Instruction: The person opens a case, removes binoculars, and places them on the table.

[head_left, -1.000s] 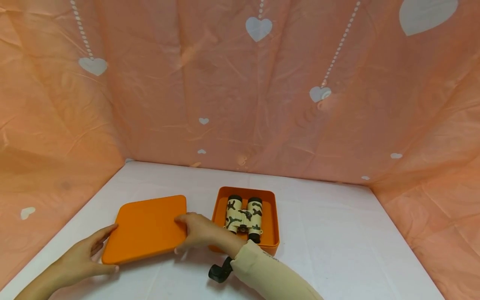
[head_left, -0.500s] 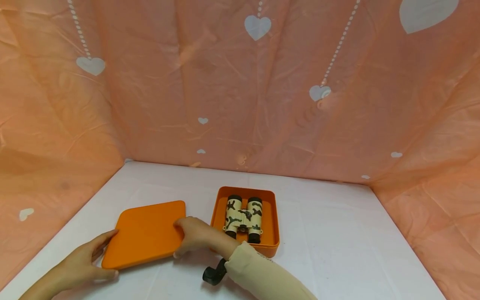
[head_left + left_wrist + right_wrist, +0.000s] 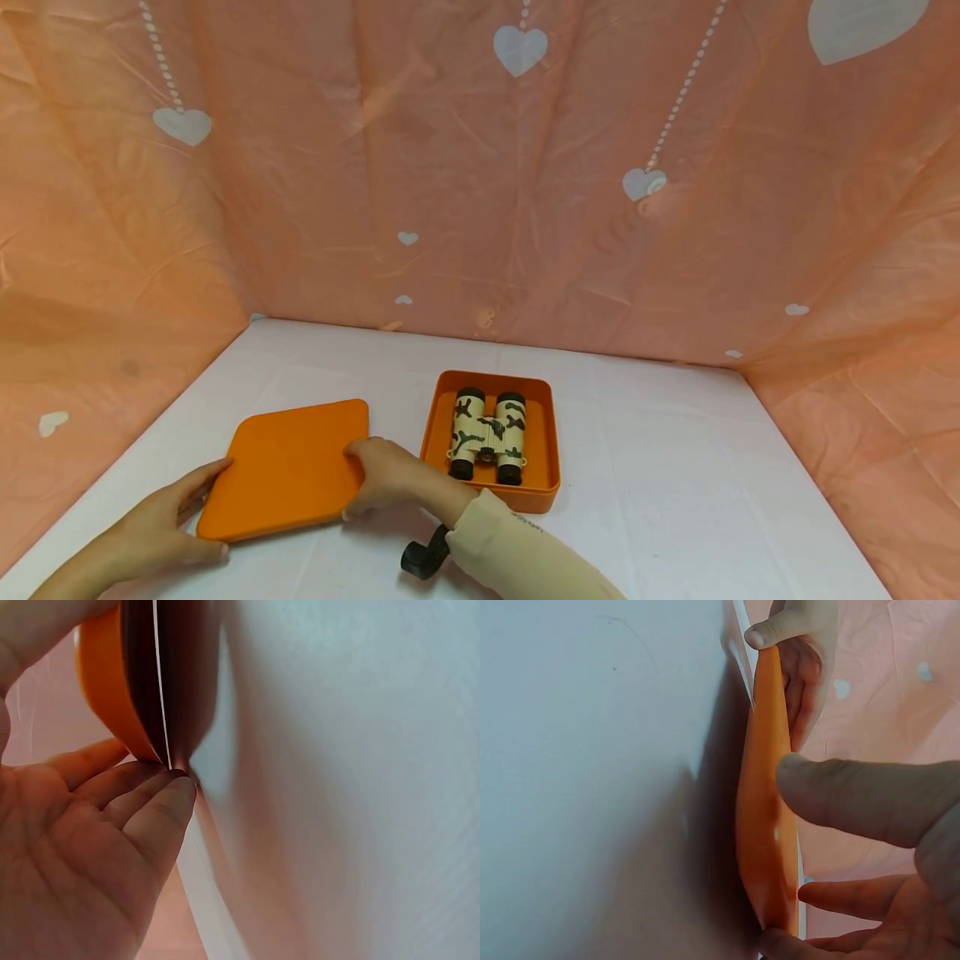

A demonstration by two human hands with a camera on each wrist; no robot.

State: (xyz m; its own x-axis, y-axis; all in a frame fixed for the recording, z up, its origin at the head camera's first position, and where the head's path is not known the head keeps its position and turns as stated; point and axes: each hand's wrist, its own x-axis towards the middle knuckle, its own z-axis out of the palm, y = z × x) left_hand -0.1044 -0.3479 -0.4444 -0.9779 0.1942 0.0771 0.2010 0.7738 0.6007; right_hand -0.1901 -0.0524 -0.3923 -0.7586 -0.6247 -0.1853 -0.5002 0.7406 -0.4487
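Observation:
An orange box lid (image 3: 288, 471) is held level between my two hands, close over the white table. My left hand (image 3: 153, 529) grips its left edge; in the left wrist view the fingertips (image 3: 176, 787) sit under the rim, with a thin gap of light between lid and table. My right hand (image 3: 386, 475) grips the right edge; in the right wrist view its thumb (image 3: 802, 787) lies on the lid's top side. Right of the lid stands the uncovered orange box (image 3: 546, 433), holding camouflage-patterned binoculars (image 3: 487, 433). The right forearm overlaps the box's near left corner.
The white tabletop (image 3: 660, 467) stretches right of the box and behind it. A pink-orange cloth (image 3: 570, 250) with white hearts hangs round the back and sides. A black curved piece (image 3: 425, 557) shows by the right wrist.
The lid has come down and slightly toward me, then a little left, with both hands keeping their grip. The box and binoculars have stayed in place.

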